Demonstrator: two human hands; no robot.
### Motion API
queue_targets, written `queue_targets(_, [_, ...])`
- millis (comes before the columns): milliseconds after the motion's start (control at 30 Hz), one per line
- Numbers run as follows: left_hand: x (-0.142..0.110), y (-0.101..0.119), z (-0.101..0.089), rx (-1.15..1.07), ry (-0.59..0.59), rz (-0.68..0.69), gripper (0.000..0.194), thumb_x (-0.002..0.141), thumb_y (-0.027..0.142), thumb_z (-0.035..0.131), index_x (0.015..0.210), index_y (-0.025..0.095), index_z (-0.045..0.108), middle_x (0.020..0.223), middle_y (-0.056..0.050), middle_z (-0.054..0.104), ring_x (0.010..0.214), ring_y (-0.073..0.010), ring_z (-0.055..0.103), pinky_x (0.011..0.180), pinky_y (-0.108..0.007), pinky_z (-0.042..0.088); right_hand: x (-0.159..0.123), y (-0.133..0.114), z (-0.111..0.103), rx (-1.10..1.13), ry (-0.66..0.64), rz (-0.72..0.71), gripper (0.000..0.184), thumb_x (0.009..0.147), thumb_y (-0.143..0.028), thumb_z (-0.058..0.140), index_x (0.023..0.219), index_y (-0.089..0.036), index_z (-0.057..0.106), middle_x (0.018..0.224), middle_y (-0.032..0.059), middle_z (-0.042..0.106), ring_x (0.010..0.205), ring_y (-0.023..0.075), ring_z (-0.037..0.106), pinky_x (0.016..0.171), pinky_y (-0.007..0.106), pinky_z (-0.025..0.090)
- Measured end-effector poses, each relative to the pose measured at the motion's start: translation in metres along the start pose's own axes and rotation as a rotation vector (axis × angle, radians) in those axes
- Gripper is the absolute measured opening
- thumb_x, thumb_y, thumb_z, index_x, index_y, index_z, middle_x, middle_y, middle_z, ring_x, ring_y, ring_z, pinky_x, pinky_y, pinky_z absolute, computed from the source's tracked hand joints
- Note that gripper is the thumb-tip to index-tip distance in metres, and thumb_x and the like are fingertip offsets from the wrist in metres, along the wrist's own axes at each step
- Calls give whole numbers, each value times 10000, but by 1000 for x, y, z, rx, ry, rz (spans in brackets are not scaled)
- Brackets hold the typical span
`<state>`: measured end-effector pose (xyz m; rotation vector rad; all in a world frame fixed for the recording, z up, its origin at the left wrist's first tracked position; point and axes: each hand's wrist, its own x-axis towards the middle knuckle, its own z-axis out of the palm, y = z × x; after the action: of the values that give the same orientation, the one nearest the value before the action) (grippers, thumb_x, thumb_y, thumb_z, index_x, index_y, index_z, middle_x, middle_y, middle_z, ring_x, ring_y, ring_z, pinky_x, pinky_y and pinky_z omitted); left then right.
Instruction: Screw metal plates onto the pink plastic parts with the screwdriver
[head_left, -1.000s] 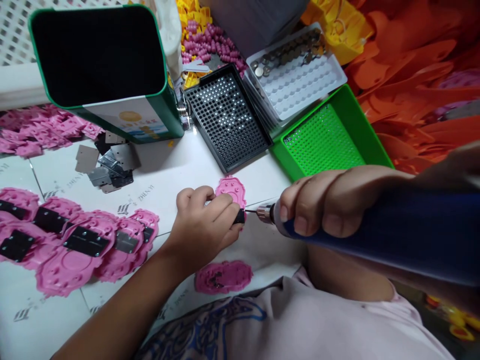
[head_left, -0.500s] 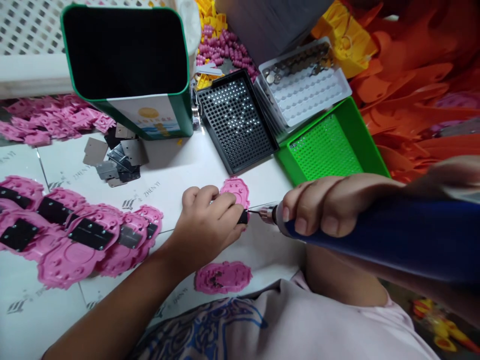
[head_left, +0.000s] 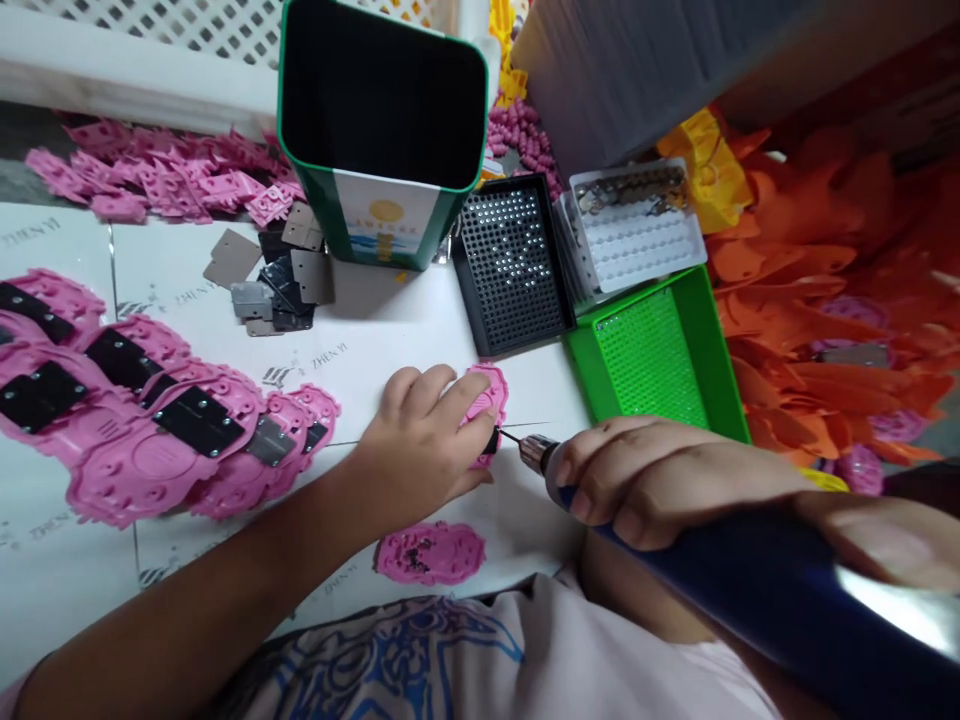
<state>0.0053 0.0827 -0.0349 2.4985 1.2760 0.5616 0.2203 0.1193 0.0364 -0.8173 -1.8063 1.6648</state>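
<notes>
My left hand (head_left: 424, 440) presses down on a pink plastic part (head_left: 487, 392) on the white table, fingers curled over it and pinching its near edge. My right hand (head_left: 660, 480) is wrapped round a blue electric screwdriver (head_left: 750, 580). The screwdriver's thin bit (head_left: 510, 437) points left and meets the part's edge by my left fingertips. Another pink part (head_left: 429, 552) with small dark screws on it lies just in front of my chest.
A row of pink parts with black plates (head_left: 150, 420) lies at the left. Loose metal plates (head_left: 274, 275) sit by a green tin (head_left: 382, 120). Black (head_left: 514, 265), white (head_left: 637, 235) and green (head_left: 660, 350) trays stand behind. Orange plastic pieces (head_left: 832, 300) pile at the right.
The view has shifted, so everything sits further right and lower in frame. My hands keep the same hold, with the bit still at the pink part's edge.
</notes>
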Motion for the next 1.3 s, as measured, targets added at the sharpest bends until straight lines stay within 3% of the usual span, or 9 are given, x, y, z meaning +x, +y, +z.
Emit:
queue_targets(167, [0,0,3,8,-40,22,413,709,529,734,932,193,644,903,-57,612,858,-250,475,747,-394,320,4,5,-3,51,-135,-66,245,856,-458,543,968,-282,673,778,28,712,762,207,689,767,405,598])
queue_targets(267, [1,-1,2,-2,-34,26,460,662,520,777,944,187,632,916,-48,606,877,-252,472,753,-389,311,-1,13,0,57,-73,-134,300,867,-470,518,997,-244,667,747,50,688,707,209,672,704,403,586])
queue_targets(433, [-2,-3,2,-47,-23,9,479,619,518,809,898,178,620,1024,-87,591,929,-263,464,779,-381,309,11,16,14,115,169,-311,570,750,-604,599,1266,-401,466,712,-20,591,600,185,586,599,357,522])
queue_targets(567, [-5,-4,1,-73,18,-14,538,648,594,749,949,165,625,1141,-132,578,1029,-299,449,854,-417,301,47,2,11,46,551,-434,393,755,-577,517,1086,-371,569,644,-38,438,506,143,464,550,310,463])
queue_targets(633, [-6,-5,-2,-143,15,-10,434,735,479,685,1014,152,623,1197,-125,579,1101,-306,443,884,-427,290,69,-4,3,-34,716,-431,294,775,-502,439,972,-355,601,652,-25,433,531,145,477,595,319,471])
queue_targets(700, [-5,-8,-5,-217,-18,6,325,760,283,597,1056,151,620,1249,-100,585,1169,-302,431,901,-434,280,88,-5,-7,-104,864,-441,334,804,-430,330,1009,-330,574,654,-18,434,527,141,484,580,304,464])
queue_targets(800, [-4,-12,-6,-255,-65,52,372,732,137,514,1085,174,626,1308,-60,589,1249,-300,396,934,-461,254,109,1,-19,-162,1014,-366,406,803,-402,242,1099,-299,499,638,-24,415,495,139,480,547,294,457])
queue_targets(1100, [-5,-12,-6,-223,-134,51,373,712,156,549,1070,206,644,1366,-65,547,1278,-317,387,954,-494,249,114,13,-27,-129,955,-285,377,772,-494,299,1090,-322,403,633,-42,423,484,146,508,520,290,459])
queue_targets(1300, [-5,-11,-2,-149,-63,48,307,774,231,588,1076,188,623,1332,-48,574,1263,-295,388,975,-468,232,115,18,-27,26,912,-399,288,743,-425,395,984,-295,483,577,-53,484,462,133,522,492,266,445])
